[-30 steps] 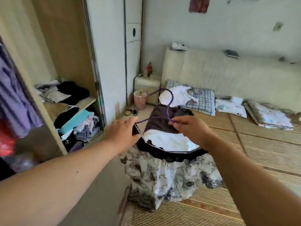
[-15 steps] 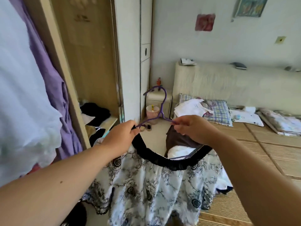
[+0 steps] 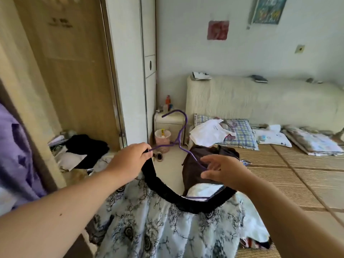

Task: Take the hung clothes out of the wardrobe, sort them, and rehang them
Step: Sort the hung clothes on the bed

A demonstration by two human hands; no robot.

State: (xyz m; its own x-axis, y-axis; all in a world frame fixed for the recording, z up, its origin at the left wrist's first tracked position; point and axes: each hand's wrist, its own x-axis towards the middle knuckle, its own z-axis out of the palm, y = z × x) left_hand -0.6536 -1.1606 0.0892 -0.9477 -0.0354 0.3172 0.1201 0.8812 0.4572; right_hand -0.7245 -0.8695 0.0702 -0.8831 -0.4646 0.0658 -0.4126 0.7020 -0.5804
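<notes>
While our left hand (image 3: 130, 161) is gripping one end of the purple hanger (image 3: 179, 142) together with the black waistband (image 3: 167, 190), the floral skirt (image 3: 167, 226) is hanging in front of us, between wardrobe (image 3: 74, 90) and bed (image 3: 279, 183). Our right hand (image 3: 221, 170) is hovering released, fingers spread loose, the hanger's other arm running between thumb and forefinger. A dark garment (image 3: 193, 164) is lying just behind, on the bed's edge.
</notes>
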